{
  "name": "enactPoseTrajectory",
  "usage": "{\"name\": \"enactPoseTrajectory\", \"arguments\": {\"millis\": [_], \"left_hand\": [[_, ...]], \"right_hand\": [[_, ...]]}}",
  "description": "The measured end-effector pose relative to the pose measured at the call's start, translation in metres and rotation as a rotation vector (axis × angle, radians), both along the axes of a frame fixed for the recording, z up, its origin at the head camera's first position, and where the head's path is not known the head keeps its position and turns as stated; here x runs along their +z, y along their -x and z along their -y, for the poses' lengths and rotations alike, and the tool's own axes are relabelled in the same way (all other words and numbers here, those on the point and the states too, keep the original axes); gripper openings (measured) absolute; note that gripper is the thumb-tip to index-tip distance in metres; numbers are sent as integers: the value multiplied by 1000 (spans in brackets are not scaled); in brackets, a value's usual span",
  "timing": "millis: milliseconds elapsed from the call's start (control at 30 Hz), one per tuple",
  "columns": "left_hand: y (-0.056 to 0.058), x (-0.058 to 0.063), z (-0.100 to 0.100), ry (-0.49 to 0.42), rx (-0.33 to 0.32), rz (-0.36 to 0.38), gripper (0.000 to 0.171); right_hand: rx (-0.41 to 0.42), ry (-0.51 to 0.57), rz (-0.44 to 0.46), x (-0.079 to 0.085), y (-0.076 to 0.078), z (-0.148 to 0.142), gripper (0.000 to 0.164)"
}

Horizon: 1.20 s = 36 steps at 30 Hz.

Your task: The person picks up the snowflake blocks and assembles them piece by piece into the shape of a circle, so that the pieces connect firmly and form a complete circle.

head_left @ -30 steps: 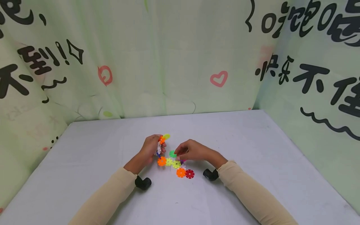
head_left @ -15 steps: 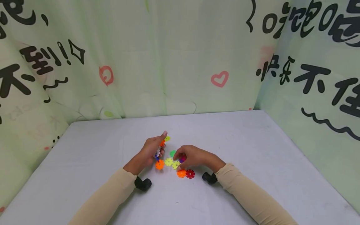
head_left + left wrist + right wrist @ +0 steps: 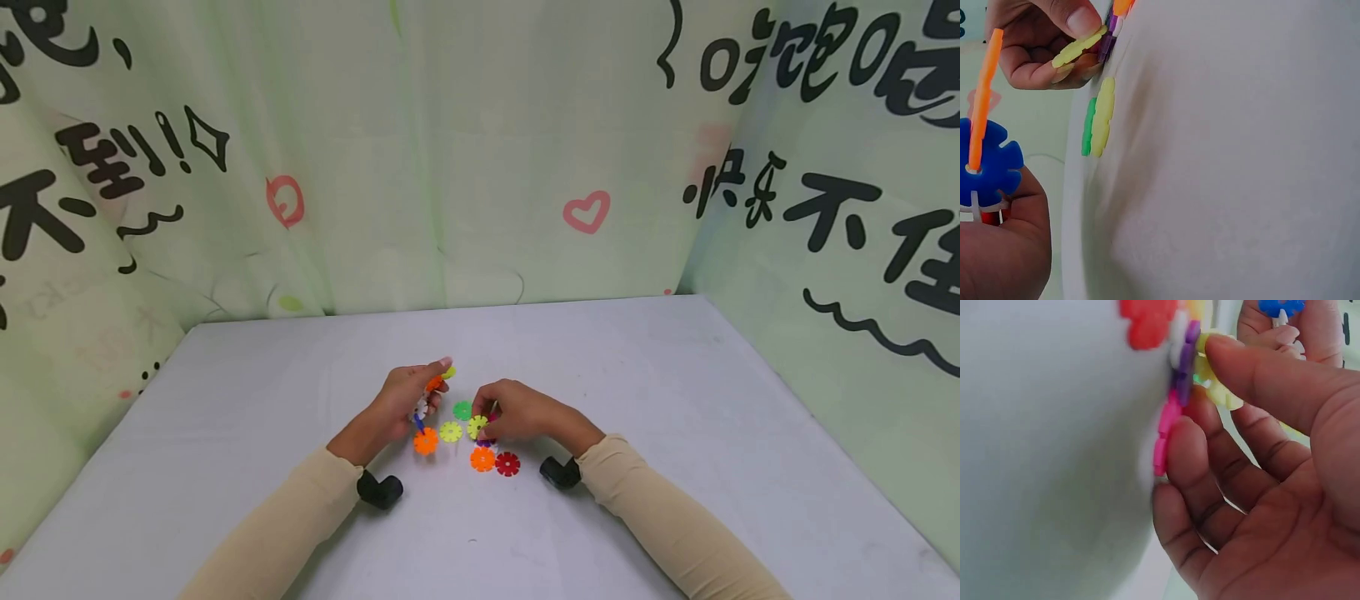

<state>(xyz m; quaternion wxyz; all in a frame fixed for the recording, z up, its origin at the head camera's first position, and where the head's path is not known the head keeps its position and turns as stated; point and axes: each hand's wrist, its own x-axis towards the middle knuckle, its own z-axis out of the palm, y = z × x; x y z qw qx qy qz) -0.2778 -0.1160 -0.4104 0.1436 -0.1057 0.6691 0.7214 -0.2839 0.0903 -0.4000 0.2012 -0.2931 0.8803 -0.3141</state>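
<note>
My left hand grips a joined chain of notched plastic snowflake discs. In the left wrist view its blue disc has an orange disc slotted into it; some of the chain is hidden in the palm. With thumb and fingers, my right hand pinches a yellow snowflake disc, tilted up from the table. Under those fingers lie a purple disc and a pink disc. Between the hands are another yellow disc and a green disc.
Closer to the person, an orange disc and a red disc lie side by side on the white-covered table. A printed curtain stands behind the table's far edge. Black camera mounts sit at both wrists.
My right hand has come down onto the yellow disc, pinched it and tilted it up beside the other yellow one. The chain's lower orange disc has shifted slightly toward the person.
</note>
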Motion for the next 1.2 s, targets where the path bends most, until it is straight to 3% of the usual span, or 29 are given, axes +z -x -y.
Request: {"name": "enactPoseTrajectory", "arguments": {"millis": [233,700,900,1200], "left_hand": [[-2,3,-3,46,-6,-2,51],[-4,4,-3,61,-25,-5,45],[-2,2,-5,61,-22,-1,38],[-2,3,-8,56,-62,21,42]], "right_hand": [[-14,66,6,4,2,-4,8],[-74,138,-60,7,8,-6,20],[-143,257,-56,6,11,-3,24],[-249,412,-75,7,14,0,19]]}}
